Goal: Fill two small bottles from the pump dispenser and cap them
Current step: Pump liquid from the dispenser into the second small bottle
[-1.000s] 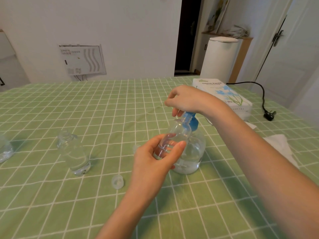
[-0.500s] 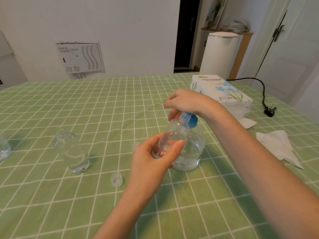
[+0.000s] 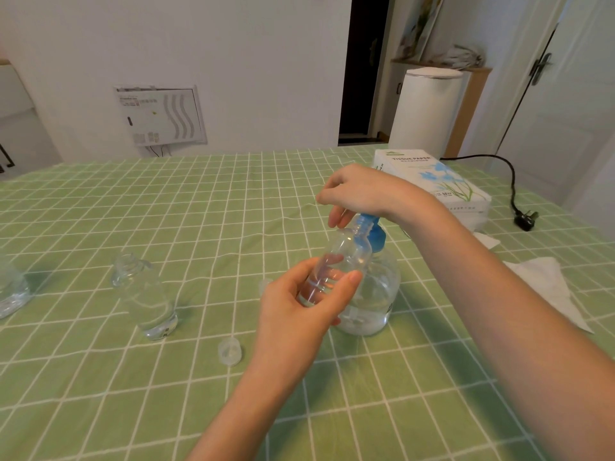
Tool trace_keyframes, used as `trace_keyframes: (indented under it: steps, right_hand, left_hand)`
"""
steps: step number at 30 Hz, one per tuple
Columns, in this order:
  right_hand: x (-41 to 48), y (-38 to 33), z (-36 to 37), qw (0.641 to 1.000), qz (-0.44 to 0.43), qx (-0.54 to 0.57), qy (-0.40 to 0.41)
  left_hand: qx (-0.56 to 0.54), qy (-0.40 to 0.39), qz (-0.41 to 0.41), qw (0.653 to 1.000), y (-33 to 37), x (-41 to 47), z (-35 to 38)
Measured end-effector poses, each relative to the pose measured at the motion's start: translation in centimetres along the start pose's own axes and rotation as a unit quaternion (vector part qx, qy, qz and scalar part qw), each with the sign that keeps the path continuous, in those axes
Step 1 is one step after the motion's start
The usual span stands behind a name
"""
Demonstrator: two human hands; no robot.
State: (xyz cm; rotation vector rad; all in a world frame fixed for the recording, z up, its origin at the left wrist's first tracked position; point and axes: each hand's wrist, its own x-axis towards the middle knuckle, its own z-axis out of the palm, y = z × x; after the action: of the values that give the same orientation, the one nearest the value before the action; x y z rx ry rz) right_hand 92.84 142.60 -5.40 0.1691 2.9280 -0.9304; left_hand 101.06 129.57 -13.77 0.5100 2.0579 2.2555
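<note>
Left hand is gripping tilted bottle, mouth at pump; right hand is curling over its head. We are judging filling unfinished: second bottle is standing uncapped, cap nearby.

Clear bottle tilts at pump dispenser spout; second bottle stands uncapped.

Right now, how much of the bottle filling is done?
Nothing looks finished. In hand: the left hand holds a small clear bottle tilted at the spout of the round clear pump dispenser, the right hand on its blue pump head. Left: cap both; the second small clear bottle stands open, a clear round cap lying loose nearby.
</note>
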Motion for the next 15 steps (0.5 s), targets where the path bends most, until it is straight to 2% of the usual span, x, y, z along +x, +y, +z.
trace_keyframes:
  steps: [15]
  right_hand:
    - [0.23,0.98,0.88,1.0,0.003,0.008,-0.021]
  left_hand:
    - [0.006,-0.006,-0.01,1.0,-0.2,-0.19,-0.14]
